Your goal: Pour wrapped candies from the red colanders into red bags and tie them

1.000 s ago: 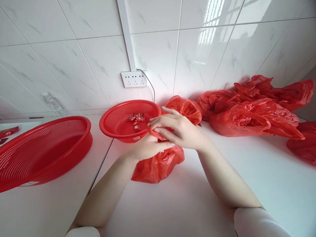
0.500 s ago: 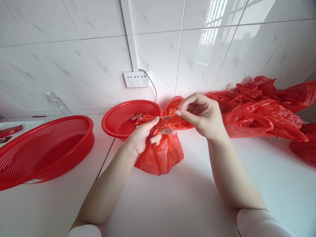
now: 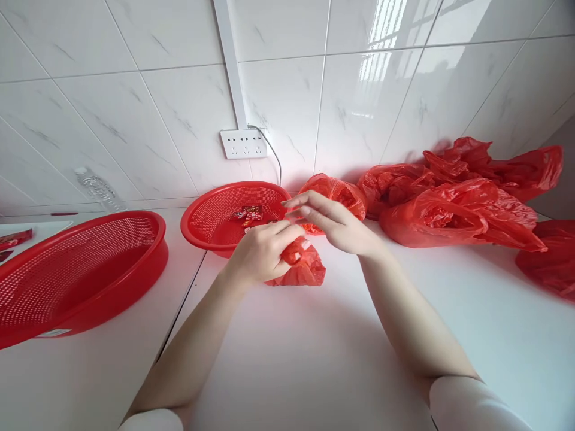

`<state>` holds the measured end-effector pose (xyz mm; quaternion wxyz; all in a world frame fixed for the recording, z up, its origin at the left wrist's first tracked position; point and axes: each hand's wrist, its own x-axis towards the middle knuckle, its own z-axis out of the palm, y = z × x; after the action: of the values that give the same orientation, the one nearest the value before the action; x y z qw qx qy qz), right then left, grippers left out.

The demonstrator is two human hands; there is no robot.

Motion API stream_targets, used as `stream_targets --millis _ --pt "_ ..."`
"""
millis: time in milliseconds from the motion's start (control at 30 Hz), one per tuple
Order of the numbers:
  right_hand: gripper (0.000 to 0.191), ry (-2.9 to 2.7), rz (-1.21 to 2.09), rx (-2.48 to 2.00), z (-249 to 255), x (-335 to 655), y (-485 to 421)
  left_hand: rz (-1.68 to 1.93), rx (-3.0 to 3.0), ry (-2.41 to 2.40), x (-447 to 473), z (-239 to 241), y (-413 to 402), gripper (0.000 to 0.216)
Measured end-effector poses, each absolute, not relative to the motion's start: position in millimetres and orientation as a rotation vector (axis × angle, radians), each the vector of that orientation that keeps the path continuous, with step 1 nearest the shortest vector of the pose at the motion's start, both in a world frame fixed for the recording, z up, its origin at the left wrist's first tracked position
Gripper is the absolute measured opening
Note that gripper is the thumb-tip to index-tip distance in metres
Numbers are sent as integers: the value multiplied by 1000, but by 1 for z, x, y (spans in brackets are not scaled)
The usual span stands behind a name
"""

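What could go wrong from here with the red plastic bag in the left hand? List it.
1. The crinkled, translucent red plastic bag is bunched in the left hand; hard pulling might tear it.
2. The right hand has its fingers extended, so if the left slips, the bag could come loose.
3. A bump might shift the round red perforated plastic basket just behind, with its small red printed packets.

Tiled wall (image 3: 278,90): white with grey, marble-like veins, rising behind a white surface (image 3: 350,359).
Socket panel (image 3: 243,144): mounted below vertical trunking (image 3: 230,66), a cable (image 3: 275,155) curving down beside it.
Light: bright, striped reflection (image 3: 387,24) gleaming at upper right.
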<state>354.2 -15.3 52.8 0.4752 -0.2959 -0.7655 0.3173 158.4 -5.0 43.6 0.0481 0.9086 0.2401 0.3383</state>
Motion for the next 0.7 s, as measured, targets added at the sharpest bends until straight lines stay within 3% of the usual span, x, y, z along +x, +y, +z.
stream_targets --millis 67,167,300,467,600,700 --pt "27 -1917 957 -631 46 352 -6 1122 2868 620 160 41 -1 13" --pt "31 -1946 1039 -563 40 353 2 1221 2811 492 162 37 7 23" --pt "22 -1927 944 -633 36 360 7 1300 2726 382 165 34 11 37" --pt "15 -1968 634 -884 39 369 4 1396 2667 658 166 35 9 32" --pt "18 -1919 684 -866 51 388 -11 1109 2833 1205 156 46 4 40" --pt "33 -1960 743 -882 53 413 -25 742 2870 1448 142 58 4 51"
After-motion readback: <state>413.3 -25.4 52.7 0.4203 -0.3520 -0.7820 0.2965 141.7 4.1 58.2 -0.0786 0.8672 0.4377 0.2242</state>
